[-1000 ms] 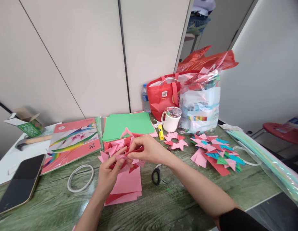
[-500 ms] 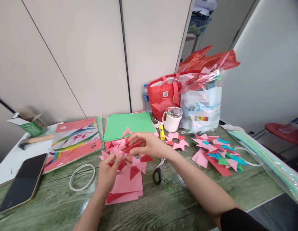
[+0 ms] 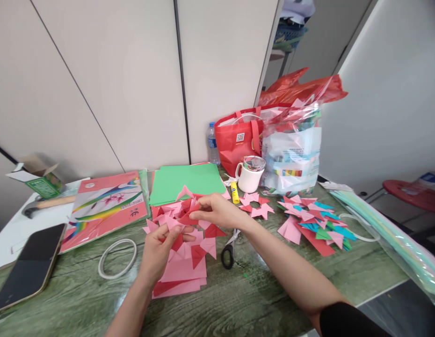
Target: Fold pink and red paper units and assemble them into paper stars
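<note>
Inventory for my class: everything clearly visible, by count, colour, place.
folded paper: several, pink/red, centre
square paper: several, pink/red, front centre
large sheets: several, green, rear
paper ring: one, pink/red, right
paper pile: one, multicoloured, right
scissors: one, black handle, centre
glue stick: one, yellow, centre
mug: one, white, rear
bottle: one, clear, rear
tote: one, red, rear
plastic bag: one, clear, rear
plastic film: one, red, rear
paper packet: one, red, left
hammer: one, black head, left
box: one, green, left
phone: one, black, left
rings: two, white, either side
strip packet: one, pastel, right
stool: one, red, right
basket: one, blue, background
table: one, green, beneath
left hand: one, bare, centre
right hand: one, bare, centre
</note>
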`<state>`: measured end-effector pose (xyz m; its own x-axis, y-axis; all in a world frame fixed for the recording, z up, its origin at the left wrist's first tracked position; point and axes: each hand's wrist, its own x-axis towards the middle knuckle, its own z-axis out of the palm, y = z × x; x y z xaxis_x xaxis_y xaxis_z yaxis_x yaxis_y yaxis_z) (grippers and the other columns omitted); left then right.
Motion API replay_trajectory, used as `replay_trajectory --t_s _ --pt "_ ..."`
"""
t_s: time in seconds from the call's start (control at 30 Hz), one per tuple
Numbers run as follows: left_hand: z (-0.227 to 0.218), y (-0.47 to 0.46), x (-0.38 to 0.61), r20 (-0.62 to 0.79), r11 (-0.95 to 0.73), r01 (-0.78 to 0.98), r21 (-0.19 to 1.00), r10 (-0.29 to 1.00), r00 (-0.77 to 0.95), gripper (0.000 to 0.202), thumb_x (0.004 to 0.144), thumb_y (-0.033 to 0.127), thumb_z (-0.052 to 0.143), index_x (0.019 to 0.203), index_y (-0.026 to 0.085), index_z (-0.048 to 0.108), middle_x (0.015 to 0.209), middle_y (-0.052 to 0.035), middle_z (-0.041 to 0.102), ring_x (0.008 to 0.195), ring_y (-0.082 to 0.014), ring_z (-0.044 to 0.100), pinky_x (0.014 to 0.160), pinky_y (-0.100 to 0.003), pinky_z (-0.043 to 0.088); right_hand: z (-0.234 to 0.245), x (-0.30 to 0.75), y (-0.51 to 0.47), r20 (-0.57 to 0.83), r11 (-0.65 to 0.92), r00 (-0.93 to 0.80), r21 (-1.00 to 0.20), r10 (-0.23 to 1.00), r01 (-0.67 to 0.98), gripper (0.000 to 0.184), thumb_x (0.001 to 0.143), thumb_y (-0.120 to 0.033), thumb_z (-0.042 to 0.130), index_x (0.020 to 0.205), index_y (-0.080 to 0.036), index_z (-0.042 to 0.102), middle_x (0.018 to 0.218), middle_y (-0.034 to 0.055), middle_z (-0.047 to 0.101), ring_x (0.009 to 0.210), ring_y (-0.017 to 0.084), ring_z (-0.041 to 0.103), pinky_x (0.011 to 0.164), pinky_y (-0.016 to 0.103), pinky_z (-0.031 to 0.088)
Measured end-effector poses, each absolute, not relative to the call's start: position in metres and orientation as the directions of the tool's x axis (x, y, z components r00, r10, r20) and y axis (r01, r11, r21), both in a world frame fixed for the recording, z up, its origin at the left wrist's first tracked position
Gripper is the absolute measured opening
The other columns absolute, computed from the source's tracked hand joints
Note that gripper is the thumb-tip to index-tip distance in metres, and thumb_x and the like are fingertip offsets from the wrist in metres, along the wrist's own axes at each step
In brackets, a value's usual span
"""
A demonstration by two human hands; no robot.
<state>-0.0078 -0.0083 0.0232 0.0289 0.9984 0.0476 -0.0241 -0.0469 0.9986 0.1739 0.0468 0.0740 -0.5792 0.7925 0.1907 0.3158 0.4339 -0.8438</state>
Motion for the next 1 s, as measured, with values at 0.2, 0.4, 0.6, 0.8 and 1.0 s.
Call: replay_trajectory --t_s 0.2,0.4,0.6,0.8,1.0 --pt "0.022 -0.009 -0.007 -0.007 0.016 -0.101 0.995 0.996 0.089 0.024 0.075 0.034 0.064 0.084 0.012 0.069 0.091 -0.0137 0.073 0.071 -0.0250 0.070 0.064 -0.033 0.053 0.070 0.171 0.048 0.175 0.403 -0.580 -0.868 0.796 0.290 0.030 0.078 -0.033 0.056 0.056 -0.016 0.046 0.053 -0.0066 0.037 0.050 0.007 0.031 0.047 0.020 0.024" --pt "0.026 -0.007 -0.004 -0.121 0.128 -0.270 0.954 0.992 0.043 0.032 0.069 0.035 0.070 0.092 0.013 0.066 0.085 -0.0112 0.074 0.071 -0.0241 0.070 0.069 -0.034 0.053 0.065 0.167 0.053 0.212 0.405 -0.511 -0.864 0.833 0.301 0.035 0.080 -0.035 0.054 0.053 -0.017 0.041 0.048 -0.0072 0.035 0.047 0.007 0.030 0.045 0.021 0.022" --pt "0.033 -0.009 -0.003 -0.189 0.177 -0.350 0.920 0.982 0.001 0.029 0.059 0.034 0.078 0.073 0.011 0.067 0.072 -0.0097 0.074 0.062 -0.0211 0.069 0.064 -0.029 0.053 0.060 0.163 0.055 0.207 0.345 -0.500 -0.917 0.841 0.202 0.031 0.078 -0.038 0.056 0.058 -0.017 0.047 0.052 -0.0054 0.044 0.048 0.008 0.037 0.046 0.021 0.026" --pt "0.035 -0.010 -0.003 -0.179 0.201 -0.355 0.913 0.979 0.096 0.027 0.058 0.030 0.079 0.071 0.008 0.069 0.068 -0.0107 0.073 0.065 -0.0232 0.069 0.065 -0.033 0.054 0.057 0.162 0.055 0.218 0.343 -0.491 -0.922 0.844 0.179 0.036 0.073 -0.035 0.061 0.051 -0.018 0.037 0.049 -0.0081 0.031 0.046 0.006 0.027 0.044 0.020 0.020" --pt "0.034 -0.010 -0.002 -0.176 0.195 -0.346 0.918 0.981 0.086 0.029 0.057 0.030 0.079 0.072 0.008 0.069 0.066 -0.0099 0.072 0.061 -0.0226 0.068 0.065 -0.035 0.055 0.054 0.160 0.056 0.234 0.349 -0.477 -0.922 0.848 0.168 0.035 0.073 -0.034 0.061 0.052 -0.017 0.039 0.049 -0.0077 0.035 0.047 0.006 0.029 0.044 0.020 0.021"
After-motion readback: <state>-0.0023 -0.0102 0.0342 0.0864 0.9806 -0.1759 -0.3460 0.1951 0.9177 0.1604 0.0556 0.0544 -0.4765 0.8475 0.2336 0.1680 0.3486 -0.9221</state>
